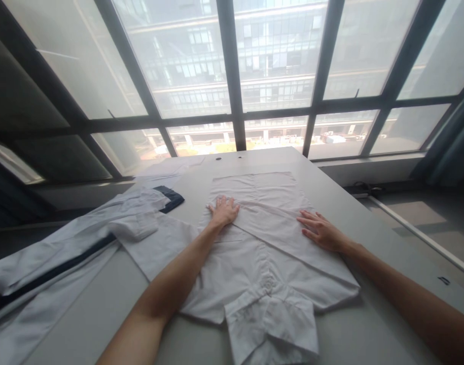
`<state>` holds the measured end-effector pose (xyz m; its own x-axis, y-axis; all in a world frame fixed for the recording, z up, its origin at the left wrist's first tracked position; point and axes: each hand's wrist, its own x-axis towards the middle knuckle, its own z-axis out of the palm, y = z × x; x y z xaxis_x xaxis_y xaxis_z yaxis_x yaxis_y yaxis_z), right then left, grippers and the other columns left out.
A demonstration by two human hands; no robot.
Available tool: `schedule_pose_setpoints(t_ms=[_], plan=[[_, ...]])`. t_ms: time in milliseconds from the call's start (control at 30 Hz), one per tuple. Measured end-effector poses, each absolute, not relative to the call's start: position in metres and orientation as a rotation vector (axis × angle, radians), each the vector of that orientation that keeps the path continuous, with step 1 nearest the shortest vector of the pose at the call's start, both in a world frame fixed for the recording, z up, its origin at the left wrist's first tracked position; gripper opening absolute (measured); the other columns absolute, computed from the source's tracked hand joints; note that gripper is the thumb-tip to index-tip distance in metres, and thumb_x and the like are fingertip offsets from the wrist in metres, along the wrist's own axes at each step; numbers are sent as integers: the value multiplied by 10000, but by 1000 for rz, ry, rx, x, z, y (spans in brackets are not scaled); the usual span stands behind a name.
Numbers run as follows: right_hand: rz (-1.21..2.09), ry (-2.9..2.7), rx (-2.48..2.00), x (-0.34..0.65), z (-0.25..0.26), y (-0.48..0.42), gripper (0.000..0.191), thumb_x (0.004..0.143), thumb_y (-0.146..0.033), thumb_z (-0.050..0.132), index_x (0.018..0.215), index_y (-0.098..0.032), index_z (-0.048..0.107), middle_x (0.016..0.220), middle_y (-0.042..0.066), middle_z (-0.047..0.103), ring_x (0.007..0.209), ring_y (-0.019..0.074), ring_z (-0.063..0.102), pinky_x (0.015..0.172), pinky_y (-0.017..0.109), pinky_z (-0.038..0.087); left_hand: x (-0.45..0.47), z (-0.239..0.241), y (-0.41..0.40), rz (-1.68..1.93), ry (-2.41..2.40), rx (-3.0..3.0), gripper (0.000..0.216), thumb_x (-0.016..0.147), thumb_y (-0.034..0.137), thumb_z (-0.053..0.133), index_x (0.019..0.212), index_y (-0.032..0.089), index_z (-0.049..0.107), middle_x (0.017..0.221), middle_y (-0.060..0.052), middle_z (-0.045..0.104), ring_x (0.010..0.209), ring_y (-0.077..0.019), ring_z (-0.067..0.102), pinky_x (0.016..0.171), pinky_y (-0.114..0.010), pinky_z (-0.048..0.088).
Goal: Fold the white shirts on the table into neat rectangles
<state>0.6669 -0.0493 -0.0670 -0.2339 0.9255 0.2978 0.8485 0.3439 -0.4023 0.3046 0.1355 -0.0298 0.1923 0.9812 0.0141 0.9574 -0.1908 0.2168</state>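
A white shirt [270, 263] lies spread on the grey table [368, 334], its collar toward me and one side folded over the middle. My left hand [224, 210] rests flat on the shirt's left part, fingers spread. My right hand [320, 230] lies flat on the shirt's right part, fingers stretched toward the left. Both hands press on the fabric and hold nothing.
More white garments [83, 233] with a dark blue piece [171, 198] lie heaped on the table's left side. Large windows [277, 76] stand behind the table's far edge. A floor strip [425, 228] and a curtain [452, 147] lie to the right.
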Motion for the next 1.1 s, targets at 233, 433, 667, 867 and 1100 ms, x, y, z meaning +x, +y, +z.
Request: schedule_pose_setpoints(t_ms=[233,433,667,867,1100], plan=[[199,-2102,-1531,676,-81,-47,480,955,-471,555,1395,-296,628,1579,71,446,1472,329,392,1222,607,252,290,38,114,700,1397,2466,497,1022,463,448,1390,177,618,1442,-129,602,1376,-264,517,1170,-393,368],[180,-2074,-1487,686,-99,-40,496,926,-507,570,1376,-313,644,1574,59,459,1453,370,413,1196,632,310,185,72,113,827,1674,2466,417,945,344,611,1294,128,681,1315,-121,692,1225,-263,640,1103,-345,443],[306,-1853,-1442,697,-100,-30,456,852,-576,620,1259,-394,710,1470,19,582,1376,399,506,1164,631,395,12,54,112,484,2158,2285,573,774,155,736,1336,111,633,1411,-155,623,1326,-302,570,1151,-348,401],[437,-1705,-1394,648,-59,-24,411,828,-617,634,1118,-356,762,1313,72,696,1290,406,589,1069,609,500,-48,23,97,479,2191,2272,535,759,195,702,1290,146,667,1365,-142,654,1280,-281,600,1126,-338,422],[752,-1799,-1170,531,-25,-3,366,861,-564,664,1090,-304,781,1314,89,699,1268,374,608,969,524,571,-60,13,96,473,2212,2276,606,702,323,774,1286,198,665,1284,-137,673,1223,-323,607,1090,-389,436]])
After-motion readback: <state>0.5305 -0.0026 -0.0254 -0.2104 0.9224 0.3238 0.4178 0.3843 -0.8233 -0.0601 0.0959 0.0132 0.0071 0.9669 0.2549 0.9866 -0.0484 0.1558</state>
